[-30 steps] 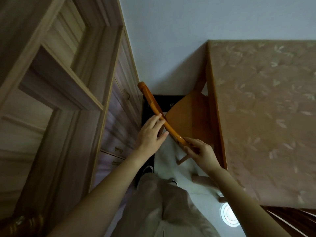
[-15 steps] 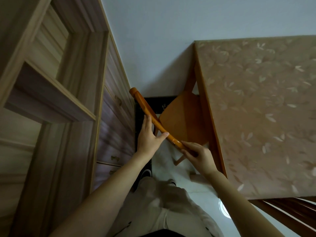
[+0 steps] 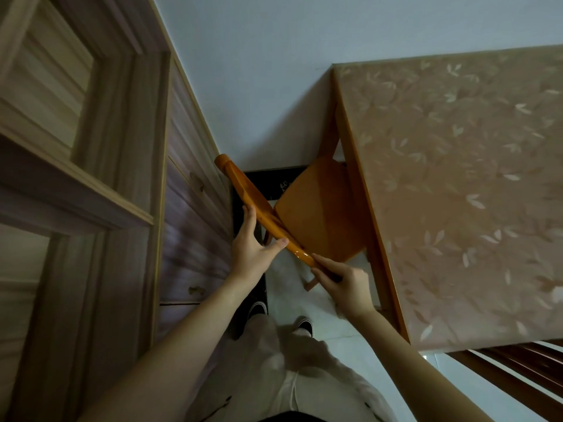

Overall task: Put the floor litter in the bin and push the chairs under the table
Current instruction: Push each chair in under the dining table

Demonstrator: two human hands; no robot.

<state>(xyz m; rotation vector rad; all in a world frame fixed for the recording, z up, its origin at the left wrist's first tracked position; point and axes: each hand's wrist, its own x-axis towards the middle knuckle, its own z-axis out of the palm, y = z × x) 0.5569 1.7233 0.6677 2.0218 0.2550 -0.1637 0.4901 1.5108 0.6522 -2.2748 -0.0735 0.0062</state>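
View from above, looking down at both hands. An orange wooden chair point(image 3: 316, 211) is seen standing on the pale floor point(image 3: 320, 318) between a wooden cabinet point(image 3: 195, 208) on the left and a table point(image 3: 457, 193) on the right. The chair's curved top rail point(image 3: 262, 214) runs diagonally from upper left to lower right. The seat is partly tucked beneath the table's near edge, with its right side hidden under the tabletop; the back and the left part of the seat remain outside.

The left hand point(image 3: 251, 248) is laid against the outer side of the top rail near its middle, the fingers extended along the wood and the thumb pressed onto the rail's upper face, so that the rail is gripped loosely rather than enclosed. The right hand point(image 3: 344, 284) is closed around the lower end of the rail, the fingers curled over it and the thumb lying along its near side.

The table is covered by a pinkish cloth printed with pale leaves. A dark mat point(image 3: 274, 184) is visible on the floor under the chair, against the white wall point(image 3: 259, 71). Light trousers point(image 3: 274, 360) and two dark shoes are seen below the hands. Neither litter nor a bin can be made out in this view.
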